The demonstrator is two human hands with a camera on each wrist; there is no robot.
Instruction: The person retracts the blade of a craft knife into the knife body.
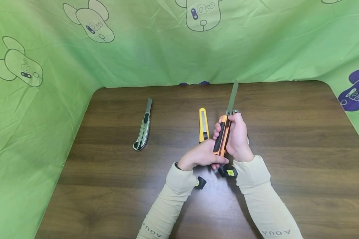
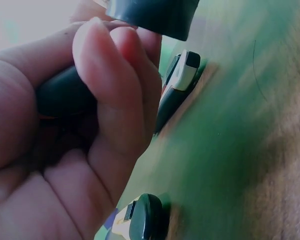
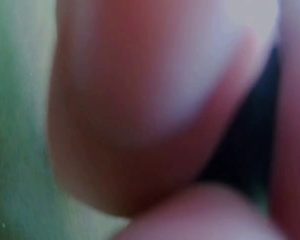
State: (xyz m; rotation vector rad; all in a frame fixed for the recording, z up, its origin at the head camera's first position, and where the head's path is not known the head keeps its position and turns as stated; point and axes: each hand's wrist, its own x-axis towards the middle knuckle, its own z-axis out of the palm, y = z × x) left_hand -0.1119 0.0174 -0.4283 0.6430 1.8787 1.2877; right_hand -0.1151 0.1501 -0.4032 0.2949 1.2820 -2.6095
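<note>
An orange-and-black utility knife (image 1: 220, 137) is held above the table, its long blade (image 1: 233, 97) slid out and aimed toward the back. My right hand (image 1: 239, 137) grips the handle from the right, thumb near the blade end and fingers wrapped round the far side. Lower down, my left hand (image 1: 201, 153) holds the butt of the same handle. In the left wrist view its curled fingers (image 2: 115, 90) close around a dark handle part (image 2: 65, 95). Blurred fingers (image 3: 140, 75) fill most of the right wrist view, with a dark strip of handle between them.
A yellow utility knife (image 1: 203, 123) lies just left of the hands. Farther left is a silver-and-black utility knife (image 1: 143, 129) with its blade out. Another grey-ended object (image 1: 235, 112) lies mostly hidden behind my right hand. Green cloth (image 1: 155, 49) surrounds the wooden table (image 1: 107, 186).
</note>
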